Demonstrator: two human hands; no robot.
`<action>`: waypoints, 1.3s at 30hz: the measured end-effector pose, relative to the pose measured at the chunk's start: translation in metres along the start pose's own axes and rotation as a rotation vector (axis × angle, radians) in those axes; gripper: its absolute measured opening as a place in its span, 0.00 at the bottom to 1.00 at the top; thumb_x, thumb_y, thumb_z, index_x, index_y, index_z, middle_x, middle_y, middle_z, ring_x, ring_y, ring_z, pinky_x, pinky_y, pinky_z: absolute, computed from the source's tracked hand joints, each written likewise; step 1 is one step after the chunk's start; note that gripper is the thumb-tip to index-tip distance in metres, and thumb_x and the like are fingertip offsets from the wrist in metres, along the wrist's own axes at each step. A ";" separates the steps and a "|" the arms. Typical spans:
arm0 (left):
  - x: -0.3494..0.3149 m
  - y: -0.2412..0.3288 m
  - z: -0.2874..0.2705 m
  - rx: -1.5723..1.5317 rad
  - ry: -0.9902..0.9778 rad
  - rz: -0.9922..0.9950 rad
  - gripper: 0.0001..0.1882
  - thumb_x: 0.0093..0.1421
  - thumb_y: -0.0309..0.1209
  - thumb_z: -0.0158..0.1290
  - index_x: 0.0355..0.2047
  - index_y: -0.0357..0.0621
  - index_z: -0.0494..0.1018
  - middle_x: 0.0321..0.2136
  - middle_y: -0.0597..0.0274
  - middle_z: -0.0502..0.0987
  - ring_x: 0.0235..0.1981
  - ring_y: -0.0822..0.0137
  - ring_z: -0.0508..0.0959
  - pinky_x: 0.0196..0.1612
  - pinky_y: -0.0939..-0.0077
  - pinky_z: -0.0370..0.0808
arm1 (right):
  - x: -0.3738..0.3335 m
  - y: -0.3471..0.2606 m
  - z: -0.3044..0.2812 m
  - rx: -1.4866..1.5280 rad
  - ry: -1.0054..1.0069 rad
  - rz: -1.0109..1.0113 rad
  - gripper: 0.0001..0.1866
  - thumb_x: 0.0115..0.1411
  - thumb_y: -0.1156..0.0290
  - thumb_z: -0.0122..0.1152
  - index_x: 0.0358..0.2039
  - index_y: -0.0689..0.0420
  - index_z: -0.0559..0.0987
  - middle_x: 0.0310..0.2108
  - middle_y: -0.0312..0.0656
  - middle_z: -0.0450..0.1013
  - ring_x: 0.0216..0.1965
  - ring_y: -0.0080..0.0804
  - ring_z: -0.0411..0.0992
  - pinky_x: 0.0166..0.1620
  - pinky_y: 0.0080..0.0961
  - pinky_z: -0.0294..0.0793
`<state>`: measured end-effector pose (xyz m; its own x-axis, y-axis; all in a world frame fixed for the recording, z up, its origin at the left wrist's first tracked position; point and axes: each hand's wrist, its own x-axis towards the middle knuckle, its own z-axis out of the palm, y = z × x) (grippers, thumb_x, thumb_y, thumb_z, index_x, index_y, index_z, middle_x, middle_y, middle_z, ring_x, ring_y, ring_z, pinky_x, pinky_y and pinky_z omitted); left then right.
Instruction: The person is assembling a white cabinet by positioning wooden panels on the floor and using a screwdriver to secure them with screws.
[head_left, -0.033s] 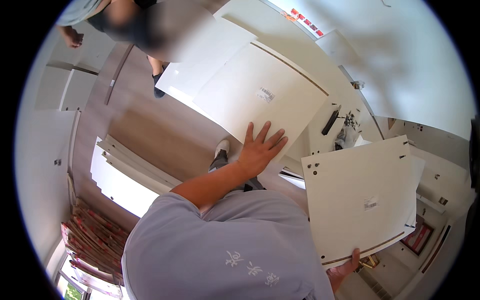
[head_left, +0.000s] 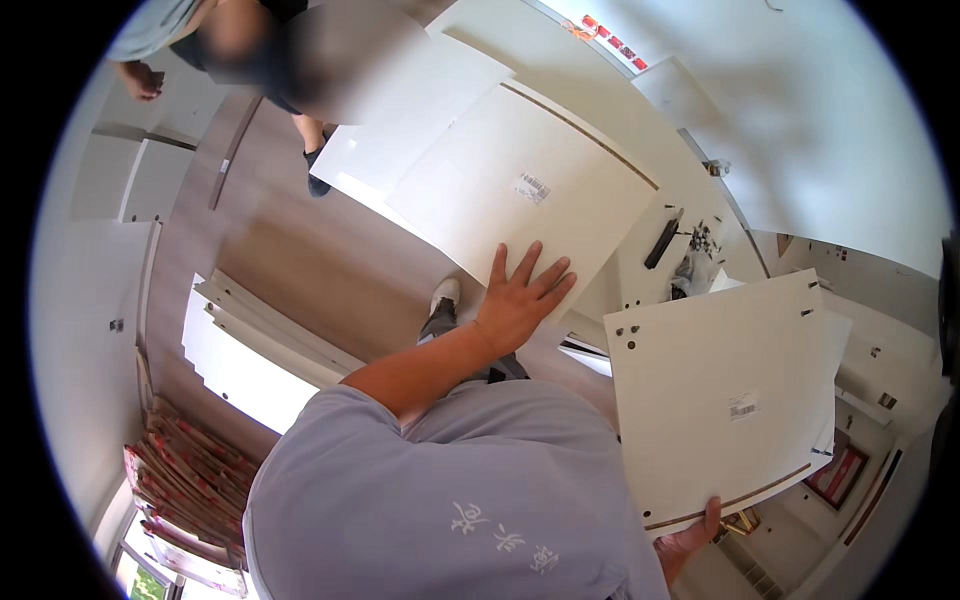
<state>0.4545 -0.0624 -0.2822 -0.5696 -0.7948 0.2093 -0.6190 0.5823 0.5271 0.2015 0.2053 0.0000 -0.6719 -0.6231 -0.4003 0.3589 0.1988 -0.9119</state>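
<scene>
My left hand (head_left: 522, 298) lies with its fingers spread on the near corner of a white furniture panel (head_left: 480, 205), which has a paper label and a brown groove along its far edge. To the right, my right hand (head_left: 688, 538) is closed round the lower edge of another white panel (head_left: 700, 380). That panel has round holes, metal pegs near its corners, a label and a brown groove by the bottom edge. My right fingers are mostly hidden behind it; the thumb shows on the front.
Beyond the held panel lie a black tool (head_left: 662, 244) and scattered small fittings (head_left: 703, 240). Stacked white boards (head_left: 270, 330) rest on the floor at left, near folded cardboard (head_left: 185, 480). Another person (head_left: 240, 45) stands at the far left.
The panel in my right hand has shifted very slightly to the right. The other person's hand at the far left is a little lower. My left hand stays in place.
</scene>
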 end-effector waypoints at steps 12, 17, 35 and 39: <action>0.004 0.003 -0.006 -0.014 -0.005 -0.024 0.34 0.60 0.29 0.54 0.68 0.59 0.68 0.71 0.66 0.66 0.73 0.44 0.59 0.69 0.20 0.42 | 0.006 0.002 -0.018 -0.050 0.080 -0.045 0.44 0.61 0.52 0.61 0.69 0.66 0.61 0.63 0.54 0.67 0.61 0.50 0.70 0.60 0.51 0.74; 0.003 0.004 -0.009 -0.033 -0.005 -0.032 0.35 0.59 0.27 0.54 0.69 0.59 0.67 0.71 0.66 0.65 0.73 0.44 0.59 0.69 0.21 0.42 | 0.005 0.000 -0.021 -0.056 -0.014 -0.013 0.42 0.63 0.49 0.57 0.70 0.63 0.61 0.66 0.52 0.65 0.64 0.49 0.68 0.64 0.50 0.70; 0.012 0.006 -0.016 -0.040 -0.009 -0.017 0.36 0.59 0.29 0.57 0.69 0.59 0.67 0.72 0.68 0.64 0.74 0.43 0.58 0.68 0.21 0.45 | 0.004 0.000 -0.012 -0.028 -0.050 0.014 0.38 0.66 0.50 0.52 0.68 0.65 0.63 0.66 0.54 0.66 0.63 0.46 0.69 0.64 0.45 0.72; 0.015 0.015 -0.030 -0.081 0.029 -0.014 0.36 0.58 0.28 0.58 0.68 0.60 0.68 0.71 0.69 0.65 0.73 0.43 0.59 0.67 0.22 0.49 | 0.000 0.004 -0.004 -0.035 0.019 0.001 0.39 0.66 0.49 0.53 0.68 0.63 0.63 0.66 0.52 0.66 0.64 0.46 0.68 0.63 0.47 0.71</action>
<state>0.4528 -0.0710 -0.2467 -0.5444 -0.8080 0.2251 -0.5803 0.5566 0.5945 0.2003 0.2087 -0.0040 -0.6838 -0.6088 -0.4022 0.3369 0.2256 -0.9141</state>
